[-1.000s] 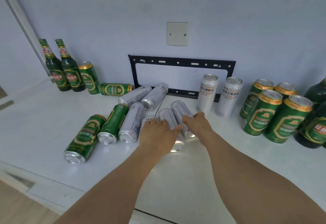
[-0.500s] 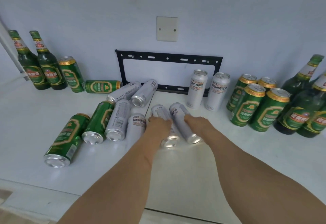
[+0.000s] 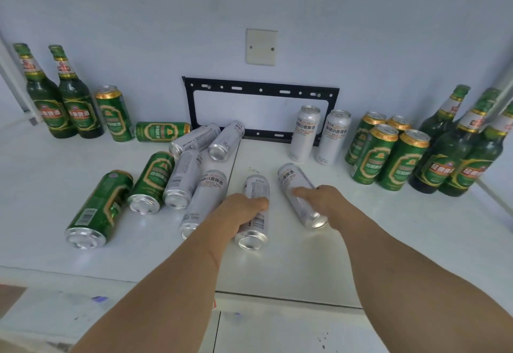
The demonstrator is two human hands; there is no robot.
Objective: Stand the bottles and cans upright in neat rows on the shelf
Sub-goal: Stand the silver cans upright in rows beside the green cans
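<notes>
Silver cans (image 3: pixel 254 208) parted, both hands (image 3: pixel 238 211) gripping (smooth cylinders)

We reach both bare forearms forward and downward, side by side and slightly apart. Our left hand (image 3: pixel 241 209) is palm down with fingers curled, gripping a can (image 3: pixel 254 214). Our right hand (image 3: pixel 327 200) grips a second can (image 3: pixel 299 194) from its right side.

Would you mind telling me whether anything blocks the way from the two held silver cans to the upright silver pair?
Nothing visible does. Bare shelf lies between the cans in the left hand and right hand and the upright pair.
</notes>
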